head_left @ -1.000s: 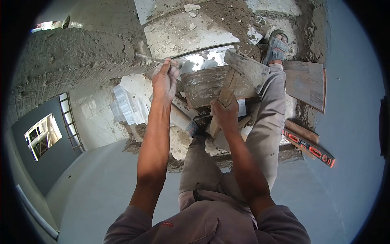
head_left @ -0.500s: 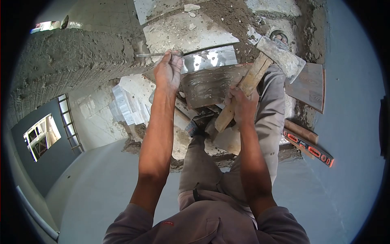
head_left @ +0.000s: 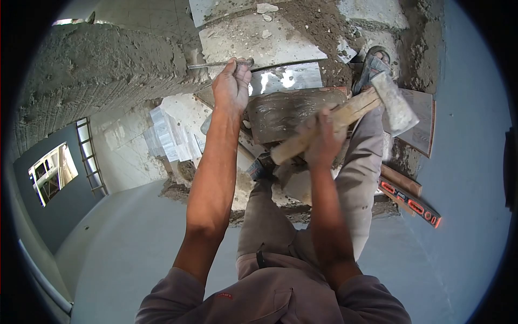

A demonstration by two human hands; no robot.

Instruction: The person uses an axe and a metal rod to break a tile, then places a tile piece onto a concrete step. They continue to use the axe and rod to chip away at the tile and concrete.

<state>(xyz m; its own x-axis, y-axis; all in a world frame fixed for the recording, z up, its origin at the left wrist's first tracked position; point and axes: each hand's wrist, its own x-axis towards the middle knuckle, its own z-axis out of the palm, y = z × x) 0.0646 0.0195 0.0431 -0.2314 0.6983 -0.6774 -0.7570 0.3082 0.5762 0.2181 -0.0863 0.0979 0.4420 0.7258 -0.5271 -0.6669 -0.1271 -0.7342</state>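
My left hand (head_left: pixel 231 86) grips a thin metal chisel (head_left: pixel 208 65) whose tip rests against the rough mortar wall (head_left: pixel 102 70) on the left. My right hand (head_left: pixel 322 135) holds the wooden handle of a hammer (head_left: pixel 396 105). Its mortar-caked head is swung out to the right, over my right leg and well away from the chisel. My sandalled foot (head_left: pixel 369 65) stands on rubble above the hammer head.
A mortar-smeared board (head_left: pixel 291 110) and a shiny tile (head_left: pixel 280 78) lie below my hands. A wood-grain tile (head_left: pixel 421 129) and an orange spirit level (head_left: pixel 410 202) lie at the right. White tile stacks (head_left: pixel 164 135) and rubble sit by the wall base.
The hammer has swung away from the chisel to the right, its head dropping from near my left hand to beside my right leg. My left hand keeps the chisel on the wall.
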